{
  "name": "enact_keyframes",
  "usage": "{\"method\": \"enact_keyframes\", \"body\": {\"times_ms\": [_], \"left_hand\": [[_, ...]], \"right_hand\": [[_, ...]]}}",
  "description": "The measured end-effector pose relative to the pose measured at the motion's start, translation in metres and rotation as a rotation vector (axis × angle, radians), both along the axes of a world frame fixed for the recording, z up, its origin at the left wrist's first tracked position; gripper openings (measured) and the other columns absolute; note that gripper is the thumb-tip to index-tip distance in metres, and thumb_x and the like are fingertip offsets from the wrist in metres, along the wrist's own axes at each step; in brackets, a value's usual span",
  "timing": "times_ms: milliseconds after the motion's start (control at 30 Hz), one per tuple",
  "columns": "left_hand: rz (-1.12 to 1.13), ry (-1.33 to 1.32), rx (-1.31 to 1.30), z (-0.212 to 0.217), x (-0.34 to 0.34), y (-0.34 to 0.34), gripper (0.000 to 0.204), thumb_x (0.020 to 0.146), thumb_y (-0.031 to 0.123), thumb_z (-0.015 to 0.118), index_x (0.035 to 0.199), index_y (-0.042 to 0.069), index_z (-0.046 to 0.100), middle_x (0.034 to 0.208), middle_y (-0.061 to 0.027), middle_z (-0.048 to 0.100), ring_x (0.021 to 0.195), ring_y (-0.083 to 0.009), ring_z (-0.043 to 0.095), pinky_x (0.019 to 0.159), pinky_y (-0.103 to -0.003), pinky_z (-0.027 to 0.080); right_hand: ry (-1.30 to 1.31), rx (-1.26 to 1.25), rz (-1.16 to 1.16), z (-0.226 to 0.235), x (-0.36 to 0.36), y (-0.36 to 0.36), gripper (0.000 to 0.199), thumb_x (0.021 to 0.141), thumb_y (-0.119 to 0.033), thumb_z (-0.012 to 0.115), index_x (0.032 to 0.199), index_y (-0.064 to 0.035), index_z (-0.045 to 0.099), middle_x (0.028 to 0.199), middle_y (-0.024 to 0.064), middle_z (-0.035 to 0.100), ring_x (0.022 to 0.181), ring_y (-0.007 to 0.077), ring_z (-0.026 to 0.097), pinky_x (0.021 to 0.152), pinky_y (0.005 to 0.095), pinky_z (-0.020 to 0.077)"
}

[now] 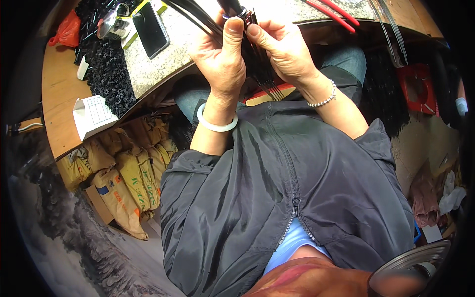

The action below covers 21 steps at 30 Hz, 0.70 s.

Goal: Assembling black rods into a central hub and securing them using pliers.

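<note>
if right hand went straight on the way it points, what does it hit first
The right hand points up and leftward, so probably the dark fitting by its thumb tip first, then the left hand; depth is unclear.

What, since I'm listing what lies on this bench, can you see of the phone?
The phone is a slim rectangle with rounded corners, its dark, glossy, glass-like screen facing up and a greyish rim showing along its near end. The screen shows no clear image. It lies slanted, far end toward the left, on the speckled slab, to the left of the person's left hand. Neither hand touches it; whether the yellowish items around it do is unclear.
</note>
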<state>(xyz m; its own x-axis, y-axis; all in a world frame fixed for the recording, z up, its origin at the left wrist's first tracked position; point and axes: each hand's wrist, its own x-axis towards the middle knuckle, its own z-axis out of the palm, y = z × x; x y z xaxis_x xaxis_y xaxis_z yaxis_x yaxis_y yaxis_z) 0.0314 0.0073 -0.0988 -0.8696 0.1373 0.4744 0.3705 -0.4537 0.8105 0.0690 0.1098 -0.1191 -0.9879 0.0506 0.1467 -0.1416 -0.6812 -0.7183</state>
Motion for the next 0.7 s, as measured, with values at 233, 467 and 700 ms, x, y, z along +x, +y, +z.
{"method": "enact_keyframes", "body": {"times_ms": [233,467,700], "left_hand": [[0.077,0.081,-0.034,0.004,0.000,0.002,0.031,0.082,0.013,0.064,0.106,-0.004,0.054,0.100,-0.0099,0.060,0.081,-0.0152,0.060,0.077,-0.027,0.049],[-0.018,-0.043,0.017,0.000,0.004,-0.003,0.041,0.082,0.025,0.063,0.109,-0.004,0.051,0.100,-0.0112,0.059,0.084,-0.0178,0.061,0.079,-0.028,0.048],[-0.110,-0.060,-0.002,-0.002,0.003,-0.009,0.046,0.082,0.030,0.061,0.113,-0.003,0.049,0.099,-0.0114,0.060,0.086,-0.0188,0.061,0.080,-0.029,0.048]], "right_hand": [[0.040,0.035,-0.047,0.008,0.007,-0.001,0.010,0.084,-0.005,0.059,0.093,-0.0010,0.061,0.087,0.0036,0.063,0.078,0.0078,0.058,0.071,0.0192,0.0469],[0.037,0.113,0.008,0.011,0.001,0.004,0.013,0.084,-0.010,0.060,0.095,-0.0021,0.060,0.083,0.0015,0.062,0.072,0.0055,0.056,0.065,0.0166,0.0450],[0.020,0.009,0.084,0.010,0.001,0.003,0.019,0.085,-0.014,0.060,0.100,-0.0026,0.059,0.089,0.0017,0.061,0.077,0.0057,0.057,0.069,0.0179,0.0458]]}}
